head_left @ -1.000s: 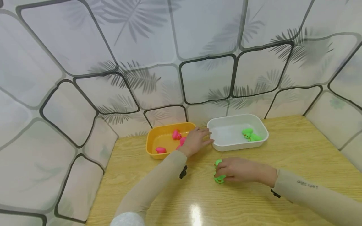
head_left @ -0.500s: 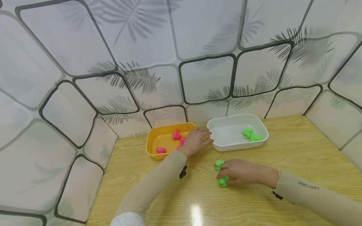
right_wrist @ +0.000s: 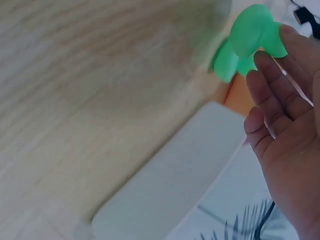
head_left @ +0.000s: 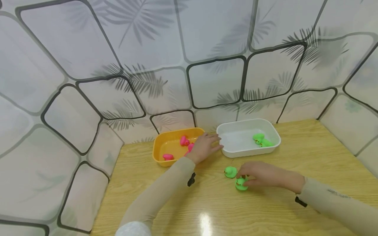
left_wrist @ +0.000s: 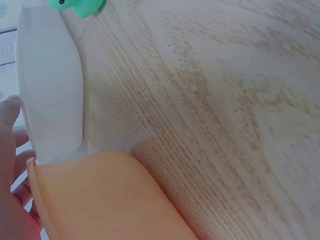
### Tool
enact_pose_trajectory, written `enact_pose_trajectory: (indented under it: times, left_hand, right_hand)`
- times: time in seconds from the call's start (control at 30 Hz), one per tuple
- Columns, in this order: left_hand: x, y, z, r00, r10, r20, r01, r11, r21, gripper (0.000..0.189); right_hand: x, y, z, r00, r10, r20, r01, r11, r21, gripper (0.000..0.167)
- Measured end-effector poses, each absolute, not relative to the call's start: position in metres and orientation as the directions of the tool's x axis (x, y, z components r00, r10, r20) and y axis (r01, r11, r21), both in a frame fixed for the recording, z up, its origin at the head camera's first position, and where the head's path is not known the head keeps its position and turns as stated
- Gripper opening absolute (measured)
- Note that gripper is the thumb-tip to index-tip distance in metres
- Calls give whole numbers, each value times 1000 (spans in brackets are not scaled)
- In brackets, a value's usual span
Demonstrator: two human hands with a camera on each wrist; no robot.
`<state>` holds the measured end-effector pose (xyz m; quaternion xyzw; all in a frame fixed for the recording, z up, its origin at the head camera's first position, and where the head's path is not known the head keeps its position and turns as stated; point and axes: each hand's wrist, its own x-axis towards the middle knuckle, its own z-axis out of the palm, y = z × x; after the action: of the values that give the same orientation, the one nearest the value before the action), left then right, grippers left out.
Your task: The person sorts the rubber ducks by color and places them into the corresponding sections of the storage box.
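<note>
My right hand [head_left: 262, 173] pinches a green rubber duck [head_left: 241, 184] between thumb and fingertips, close over the table in front of the white tub [head_left: 242, 153]. In the right wrist view this duck [right_wrist: 252, 30] shows at the thumb and index fingertip. A second green rubber duck [head_left: 230, 172] sits on the wood just left of it. My left hand [head_left: 203, 147] reaches over the right side of the orange tub [head_left: 157, 155], its fingers extended to the white tub's left rim. The left wrist view shows those fingers along both tub rims.
Several pink rubber ducks [head_left: 184, 141] lie in the orange tub, some partly hidden by my left hand. Green rubber ducks [head_left: 261, 141] lie at the right end of the white tub. A patterned curtain-like backdrop [head_left: 218, 85] rises behind the wooden table [head_left: 183, 209].
My right hand has shifted right with one green duck in its fingers. The other green duck, partly covered before, now shows whole on the table. My left hand stays in place.
</note>
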<state>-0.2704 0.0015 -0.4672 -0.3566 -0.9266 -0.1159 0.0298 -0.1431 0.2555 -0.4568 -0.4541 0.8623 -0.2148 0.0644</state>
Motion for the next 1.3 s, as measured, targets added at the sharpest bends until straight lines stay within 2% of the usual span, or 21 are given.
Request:
enact_pose_trajectory:
  times: [0.13,0.4,0.7,1.07,1.3]
  left_hand:
    - [-270,1,-467,-743,654,142,668,717,198,45]
    - [-268,1,-465,-741,656,146,671,714,201,44]
    - [-269,1,-465,-742,655,142,670,713,207,44]
    - [-266,0,-461,-747,652,130,663,716,216,45]
    - [-267,0,-462,-745,653,135,665,714,221,44]
  right_hand:
    - [-148,266,-448,-605,-789,107,-741,509,-439,20]
    - [-164,282,-430,-551,-781,293,-826,460,-327,22]
    - [-182,299,-410,-654,-725,218,-751,585,-307,20]
    - [-210,313,-402,-660,-712,242,-749,594,-295,21]
    - [-223,315,-396,-726,-658,199,-684,663,-306,18]
